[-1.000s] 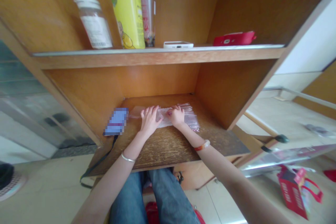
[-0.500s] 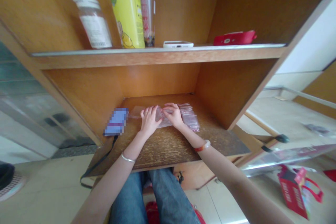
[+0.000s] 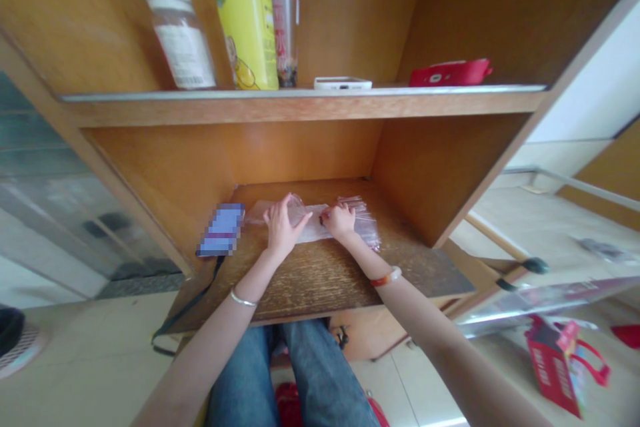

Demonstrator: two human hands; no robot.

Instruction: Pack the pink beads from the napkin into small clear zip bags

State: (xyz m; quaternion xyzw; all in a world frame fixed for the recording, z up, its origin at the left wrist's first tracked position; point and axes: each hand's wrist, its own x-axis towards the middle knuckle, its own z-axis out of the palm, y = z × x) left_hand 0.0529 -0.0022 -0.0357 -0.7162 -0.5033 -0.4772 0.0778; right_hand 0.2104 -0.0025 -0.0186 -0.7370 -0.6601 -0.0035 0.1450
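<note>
My left hand (image 3: 283,232) is at a thin clear plastic bag (image 3: 297,208), thumb and fingers spread around a raised, curled part of it. More of the clear film lies flat to the left of that hand. My right hand (image 3: 342,220) is closed, fingers curled down, just right of a whitish plastic bag (image 3: 315,230) lying on the wooden desk top (image 3: 300,287). A small dark spot shows at its fingertips; what they pinch is hidden. Under and behind the right hand lies a stack of clear plastic bags (image 3: 367,227) with pinkish edges.
A phone with a blurred screen (image 3: 221,230) and dark strap lies at the left. The shelf above (image 3: 300,107) holds a white-lidded jar (image 3: 185,47), a yellow bottle (image 3: 247,27), a clear cup (image 3: 287,27), a white phone (image 3: 343,83) and a red object (image 3: 450,73).
My right hand has moved right, away from the left hand, and its fingers have curled under. The left thumb and fingers have spread, and film now stands up beside them.
</note>
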